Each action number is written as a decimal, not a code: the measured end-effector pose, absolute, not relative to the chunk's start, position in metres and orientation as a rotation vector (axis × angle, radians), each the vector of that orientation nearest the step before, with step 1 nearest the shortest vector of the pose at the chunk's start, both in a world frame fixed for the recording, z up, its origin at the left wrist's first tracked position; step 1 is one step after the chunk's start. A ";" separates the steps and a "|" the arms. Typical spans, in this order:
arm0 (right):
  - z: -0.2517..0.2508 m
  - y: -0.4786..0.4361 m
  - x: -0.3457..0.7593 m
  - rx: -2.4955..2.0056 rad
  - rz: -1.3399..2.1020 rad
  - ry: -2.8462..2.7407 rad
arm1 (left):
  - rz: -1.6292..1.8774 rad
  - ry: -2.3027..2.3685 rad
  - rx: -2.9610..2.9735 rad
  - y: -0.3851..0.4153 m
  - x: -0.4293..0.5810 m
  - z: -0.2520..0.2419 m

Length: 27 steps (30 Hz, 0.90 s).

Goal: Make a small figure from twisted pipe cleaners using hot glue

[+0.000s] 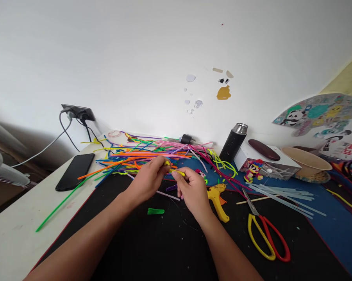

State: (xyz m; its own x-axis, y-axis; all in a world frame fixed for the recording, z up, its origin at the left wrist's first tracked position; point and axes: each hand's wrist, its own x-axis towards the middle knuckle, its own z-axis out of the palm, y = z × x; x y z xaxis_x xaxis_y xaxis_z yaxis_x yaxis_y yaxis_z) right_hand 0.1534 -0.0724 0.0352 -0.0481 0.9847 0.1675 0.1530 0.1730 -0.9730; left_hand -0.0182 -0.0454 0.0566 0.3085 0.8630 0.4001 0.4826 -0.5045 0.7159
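Note:
My left hand (148,178) and my right hand (192,191) meet over the black mat (152,242), both with fingers pinched on a short yellow pipe cleaner (176,170) stretched between them. Just behind the hands lies a spread pile of pipe cleaners (152,154) in many colours. A small green piece (156,211) rests on the mat below my left hand. A yellow glue gun (218,201) lies right beside my right hand.
Scissors with red and yellow handles (266,234) and several clear glue sticks (284,195) lie to the right. A black flask (234,142), a white box (266,160) and a bowl (306,160) stand at the back right. A black phone (75,171) lies left.

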 end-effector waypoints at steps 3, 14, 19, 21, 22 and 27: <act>0.036 -0.072 0.154 -1.139 1.102 -1.382 | 1.056 1.116 1.986 -0.046 -0.021 0.058; 0.035 -0.072 0.155 -1.216 0.979 -1.533 | 0.857 1.138 2.046 -0.049 -0.019 0.065; 0.034 -0.072 0.155 -1.204 1.051 -1.535 | 0.844 1.064 2.021 -0.050 -0.018 0.063; 0.034 -0.072 0.155 -1.199 1.068 -1.546 | 0.863 1.032 1.997 -0.051 -0.017 0.060; 0.034 -0.072 0.155 -1.197 1.075 -1.548 | 0.868 1.000 1.969 -0.051 -0.016 0.058; 0.039 -0.073 0.156 -1.146 1.165 -1.460 | 0.853 0.849 1.734 -0.054 -0.017 0.059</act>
